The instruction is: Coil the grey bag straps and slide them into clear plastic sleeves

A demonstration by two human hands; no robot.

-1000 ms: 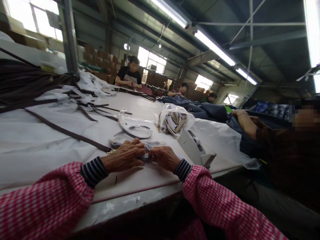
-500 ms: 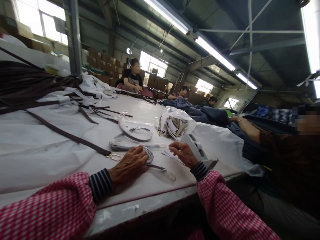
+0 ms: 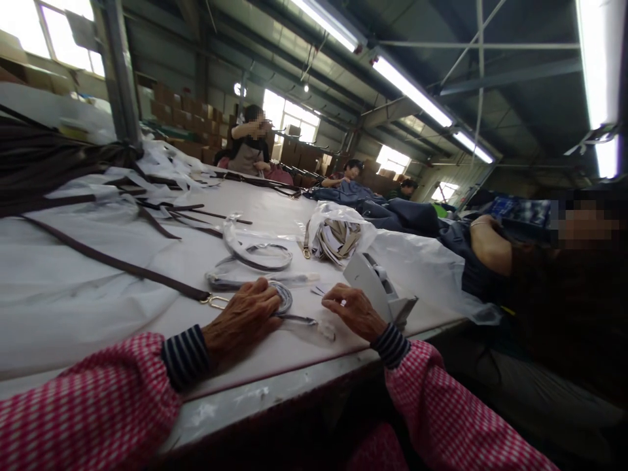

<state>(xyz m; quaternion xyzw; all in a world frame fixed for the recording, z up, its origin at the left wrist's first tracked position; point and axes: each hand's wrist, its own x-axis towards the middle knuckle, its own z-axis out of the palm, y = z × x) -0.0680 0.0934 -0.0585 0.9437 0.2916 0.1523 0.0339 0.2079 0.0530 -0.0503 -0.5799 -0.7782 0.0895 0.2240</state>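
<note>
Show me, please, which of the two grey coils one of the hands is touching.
The smaller, tighter coil, in front: the left hand rests on it, while the wider, looser coil lies farther back, untouched.

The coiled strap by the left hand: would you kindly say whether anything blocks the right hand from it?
Nothing visible blocks the right hand from the coiled strap; a strap end lies on the near side, white slips beyond.

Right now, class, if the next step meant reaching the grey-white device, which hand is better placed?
Probably the right hand: it is close beside the grey-white device, while the left hand is farther off, on the coiled strap.
</note>
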